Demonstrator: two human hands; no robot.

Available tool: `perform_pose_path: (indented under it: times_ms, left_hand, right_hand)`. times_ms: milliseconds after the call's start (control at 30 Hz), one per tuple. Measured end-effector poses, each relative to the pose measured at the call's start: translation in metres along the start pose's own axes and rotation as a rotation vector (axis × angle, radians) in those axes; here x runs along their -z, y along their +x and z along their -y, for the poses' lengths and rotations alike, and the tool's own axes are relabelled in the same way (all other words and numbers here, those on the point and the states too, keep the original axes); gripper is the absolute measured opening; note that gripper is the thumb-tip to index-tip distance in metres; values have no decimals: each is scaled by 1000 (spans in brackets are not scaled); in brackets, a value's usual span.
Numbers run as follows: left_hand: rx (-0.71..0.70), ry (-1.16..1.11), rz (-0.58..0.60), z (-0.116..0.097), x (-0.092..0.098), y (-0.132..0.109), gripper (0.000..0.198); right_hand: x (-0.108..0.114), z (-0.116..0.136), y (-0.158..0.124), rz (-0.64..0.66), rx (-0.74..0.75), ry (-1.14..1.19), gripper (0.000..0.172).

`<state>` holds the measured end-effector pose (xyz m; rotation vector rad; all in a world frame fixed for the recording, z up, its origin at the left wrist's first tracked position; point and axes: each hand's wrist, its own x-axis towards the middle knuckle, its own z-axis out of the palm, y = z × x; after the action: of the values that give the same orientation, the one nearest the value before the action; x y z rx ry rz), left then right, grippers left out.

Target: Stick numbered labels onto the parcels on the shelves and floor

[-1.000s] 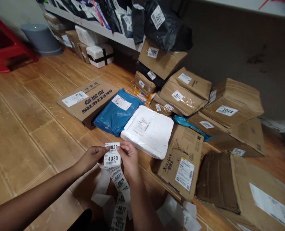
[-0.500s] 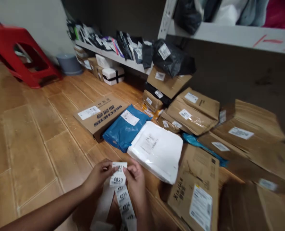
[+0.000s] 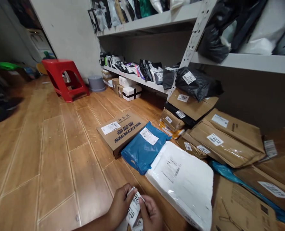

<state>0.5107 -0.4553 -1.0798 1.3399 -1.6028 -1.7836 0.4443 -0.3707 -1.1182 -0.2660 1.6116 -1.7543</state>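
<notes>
Between both hands, low in the head view, is a strip of printed number labels [image 3: 133,210]; "030" can be read on one of them. My left hand [image 3: 120,202] pinches the strip's upper left edge. My right hand [image 3: 151,211] grips its right edge, thumb on top. The lower part of the strip runs out of view at the bottom. Just beyond the hands lie a white wrapped parcel [image 3: 181,183], a blue plastic mailer [image 3: 142,150] and a brown Skechers box [image 3: 123,128], each with a shipping label.
Cardboard parcels [image 3: 229,138] with number stickers pile up on the right, a black bag [image 3: 197,81] on top. Behind them stands a white metal shelf [image 3: 152,24] holding bagged parcels. A red stool [image 3: 65,77] and a grey bucket [image 3: 96,84] stand on the wooden floor [image 3: 53,154].
The view has swung up and left, showing more shelf and floor. The label strip is now tilted and bent between my hands, with less of its tail visible.
</notes>
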Motion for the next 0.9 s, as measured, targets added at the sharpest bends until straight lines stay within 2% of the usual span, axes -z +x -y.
perform_pose_path:
  times_ms: [167,233,333,400,467,567,633,700,767,833,900]
  left_hand:
    - [-45,-114,-7,1,11,7,51]
    - [-23,-134,-61,5,21,13,49]
    - [44,-126,-165,10,42,24,51]
    - [59,-134,-163,10,61,32,51]
    - [73,-115,-105,8,83,39,55]
    - [98,-60,-36,4,122,44,46]
    - [104,-54,-73,3,149,42,45]
    - [88,-69,-157,1,170,39,46]
    - [54,-99,-256,-1,183,37,47]
    - [30,-136,-338,-4,187,37,50]
    - [19,-173,-396,-8,185,40,54]
  right_hand:
    - [-9,4,9,-48,89,-130,37]
    - [-16,8,16,47,102,-199,32]
    - [-39,8,23,174,141,-287,25]
    - [-59,5,28,126,176,-304,23]
    - [-78,1,34,41,194,-284,24]
    - [-99,-4,49,-125,246,-256,34]
    - [-114,-4,61,-203,290,-277,39]
    - [-133,-3,72,-155,314,-322,32]
    - [-157,-4,79,-26,316,-384,19]
    - [-181,-4,81,73,311,-456,12]
    - [-199,-5,81,127,311,-527,22]
